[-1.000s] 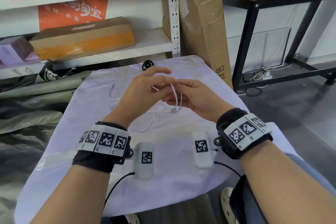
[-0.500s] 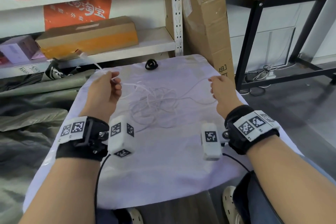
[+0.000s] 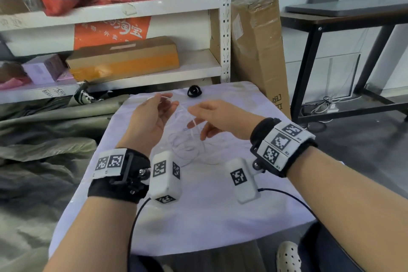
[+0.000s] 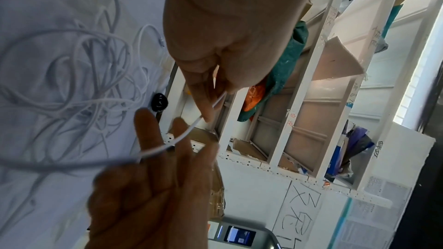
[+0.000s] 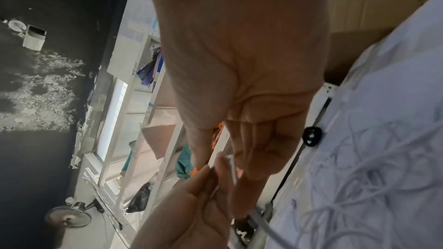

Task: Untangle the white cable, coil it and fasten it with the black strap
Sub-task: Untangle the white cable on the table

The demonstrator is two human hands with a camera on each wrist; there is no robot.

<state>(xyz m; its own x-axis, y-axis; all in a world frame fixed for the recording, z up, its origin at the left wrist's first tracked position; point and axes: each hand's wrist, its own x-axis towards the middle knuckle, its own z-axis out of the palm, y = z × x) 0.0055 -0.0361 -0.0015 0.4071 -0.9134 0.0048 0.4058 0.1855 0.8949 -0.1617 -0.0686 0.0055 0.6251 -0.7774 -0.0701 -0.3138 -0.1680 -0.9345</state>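
The white cable (image 3: 187,146) lies in a loose tangle on the white cloth, under both raised hands. My left hand (image 3: 154,112) pinches a stretch of the cable (image 4: 217,99) between thumb and fingertip. From there the strand runs to my right hand (image 3: 212,115), passing between two of its outstretched fingers (image 4: 178,139). A short white cable end (image 5: 231,166) shows where the two hands meet. The black strap (image 3: 194,91) lies curled at the far edge of the cloth, untouched; it also shows in both wrist views (image 4: 159,102) (image 5: 311,136).
The small cloth-covered table (image 3: 198,216) has a white shelf unit (image 3: 225,28) with cardboard boxes behind it. A tall cardboard box (image 3: 258,51) leans at the back right beside a black metal table (image 3: 309,62). Green tarpaulin (image 3: 44,139) lies to the left.
Half a second ago the hands were spread wide apart, pulling the cable out sideways. They have now come together above the tangle, with a short strand between them.
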